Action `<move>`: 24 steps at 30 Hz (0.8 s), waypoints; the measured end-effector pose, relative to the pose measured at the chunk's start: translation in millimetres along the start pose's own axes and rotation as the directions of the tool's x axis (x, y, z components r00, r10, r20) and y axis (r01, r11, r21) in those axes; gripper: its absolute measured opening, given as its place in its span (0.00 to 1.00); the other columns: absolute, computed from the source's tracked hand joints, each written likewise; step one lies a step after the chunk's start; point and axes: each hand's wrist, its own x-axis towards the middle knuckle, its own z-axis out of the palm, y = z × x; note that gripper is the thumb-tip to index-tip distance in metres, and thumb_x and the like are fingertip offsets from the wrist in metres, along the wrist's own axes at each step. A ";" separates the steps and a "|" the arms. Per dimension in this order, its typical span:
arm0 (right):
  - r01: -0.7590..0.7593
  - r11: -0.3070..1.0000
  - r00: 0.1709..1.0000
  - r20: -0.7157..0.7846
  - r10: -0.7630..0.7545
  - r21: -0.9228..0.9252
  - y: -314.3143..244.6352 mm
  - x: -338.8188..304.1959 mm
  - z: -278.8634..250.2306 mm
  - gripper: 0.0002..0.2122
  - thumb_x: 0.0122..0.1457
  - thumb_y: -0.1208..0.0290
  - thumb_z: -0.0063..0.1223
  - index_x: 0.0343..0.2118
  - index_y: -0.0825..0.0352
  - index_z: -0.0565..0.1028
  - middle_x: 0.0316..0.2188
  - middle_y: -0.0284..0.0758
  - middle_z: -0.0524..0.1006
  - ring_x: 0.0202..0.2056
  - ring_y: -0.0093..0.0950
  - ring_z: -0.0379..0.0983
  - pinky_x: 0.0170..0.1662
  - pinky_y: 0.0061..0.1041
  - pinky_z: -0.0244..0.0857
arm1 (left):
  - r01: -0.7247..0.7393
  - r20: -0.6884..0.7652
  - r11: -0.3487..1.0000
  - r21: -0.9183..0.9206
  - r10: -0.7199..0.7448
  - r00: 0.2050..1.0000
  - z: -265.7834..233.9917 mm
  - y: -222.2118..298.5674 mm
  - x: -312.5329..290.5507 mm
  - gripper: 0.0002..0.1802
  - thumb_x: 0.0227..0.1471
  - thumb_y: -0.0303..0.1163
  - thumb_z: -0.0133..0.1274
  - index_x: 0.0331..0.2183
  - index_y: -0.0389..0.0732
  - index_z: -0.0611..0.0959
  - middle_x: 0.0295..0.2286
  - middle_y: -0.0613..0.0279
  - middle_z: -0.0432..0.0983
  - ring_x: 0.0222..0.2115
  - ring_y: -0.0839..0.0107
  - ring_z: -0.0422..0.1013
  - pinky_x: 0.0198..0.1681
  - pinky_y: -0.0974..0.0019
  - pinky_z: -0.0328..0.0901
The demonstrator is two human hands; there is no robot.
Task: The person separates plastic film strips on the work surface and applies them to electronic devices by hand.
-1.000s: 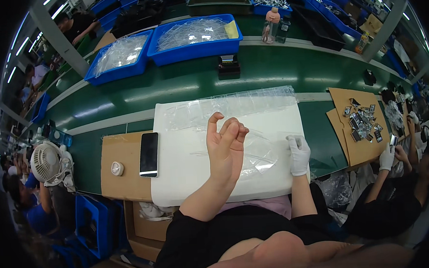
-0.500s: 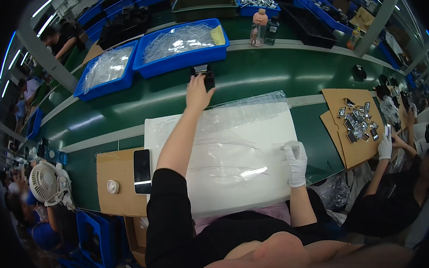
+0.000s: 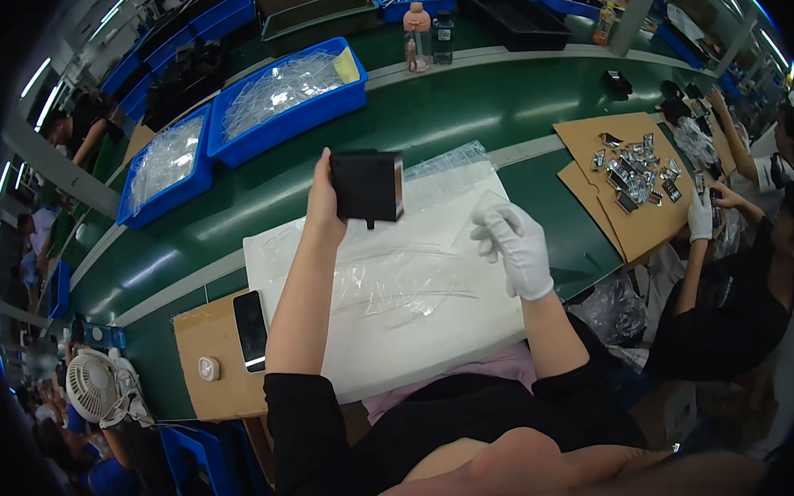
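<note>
Your hands are apart from each other: the bare left hand [image 3: 325, 202] is clamped on a black box-shaped device [image 3: 364, 187], gripping it by its left side, and the gloved right hand [image 3: 523, 250] has its fingers curled in, pinching a small clear piece [image 3: 478, 215] at the fingertips. You have the device raised in front of you, toward the far edge of a white pad [image 3: 419, 332], with a lighter strip showing along its right side. Beneath your hands, thin clear films [image 3: 408, 292] lie scattered on that pad, and a clear sheet [image 3: 451, 158] stretches along its far edge. To your left, a phone [image 3: 251, 332] rests beside the pad, partly on a piece of cardboard [image 3: 191, 335], with a small white case [image 3: 208, 368] on the same cardboard. To your right, small shiny metal parts [image 3: 635, 173] sit heaped on another cardboard sheet [image 3: 580, 144]. Across the green surface [image 3: 462, 110] from you, a large blue bin [image 3: 300, 120] and a smaller blue bin [image 3: 166, 203] stand side by side, filled with clear pieces. Beyond them and to the right, a pink-capped bottle [image 3: 417, 45] stands next to a dark bottle [image 3: 443, 41]. Further left is a white fan [image 3: 92, 387].
</note>
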 end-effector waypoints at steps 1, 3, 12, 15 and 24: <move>-0.007 1.000 0.998 0.059 0.006 0.015 -2.2 0.1 4.8 0.07 0.64 0.72 0.56 0.40 0.71 0.79 0.27 0.36 0.80 0.22 0.16 0.70 0.23 0.12 0.60 | 0.066 -0.021 0.998 0.021 -0.066 0.998 2.9 -3.8 -14.9 0.30 0.62 0.57 0.46 0.47 0.39 0.80 0.41 0.53 0.80 0.39 0.66 0.75 0.46 0.65 0.68; -0.025 0.998 0.983 0.184 0.016 0.049 -4.0 0.0 14.3 0.06 0.64 0.72 0.56 0.38 0.70 0.79 0.25 0.36 0.79 0.19 0.16 0.70 0.21 0.11 0.60 | 0.149 -0.046 0.988 0.027 -0.148 0.988 16.3 -7.6 -47.7 0.29 0.62 0.58 0.46 0.45 0.40 0.81 0.40 0.54 0.80 0.37 0.67 0.76 0.44 0.65 0.69; -0.112 0.989 0.924 0.376 0.070 0.092 -2.1 -10.9 28.2 0.05 0.65 0.73 0.56 0.35 0.69 0.79 0.23 0.35 0.79 0.17 0.16 0.70 0.19 0.11 0.60 | 0.318 0.137 0.948 -0.024 -0.312 0.940 3.5 -35.5 -77.7 0.32 0.60 0.64 0.45 0.42 0.42 0.80 0.36 0.56 0.79 0.33 0.66 0.75 0.37 0.62 0.70; -0.130 0.981 0.906 0.420 0.059 0.144 -5.4 -13.8 28.1 0.04 0.64 0.74 0.56 0.36 0.68 0.79 0.24 0.35 0.80 0.19 0.14 0.71 0.21 0.10 0.61 | 0.350 0.176 0.936 -0.028 -0.340 0.924 -3.8 -45.8 -70.1 0.32 0.61 0.64 0.45 0.42 0.43 0.81 0.35 0.57 0.79 0.31 0.67 0.75 0.34 0.62 0.71; -0.099 0.994 0.934 0.350 0.075 0.053 -8.4 -17.3 35.4 0.03 0.64 0.77 0.55 0.34 0.70 0.78 0.26 0.34 0.78 0.21 0.16 0.70 0.24 0.11 0.63 | 0.329 0.179 0.943 -0.055 -0.315 0.932 -1.8 -53.9 -65.5 0.31 0.61 0.63 0.45 0.41 0.44 0.81 0.33 0.60 0.79 0.31 0.69 0.75 0.34 0.63 0.71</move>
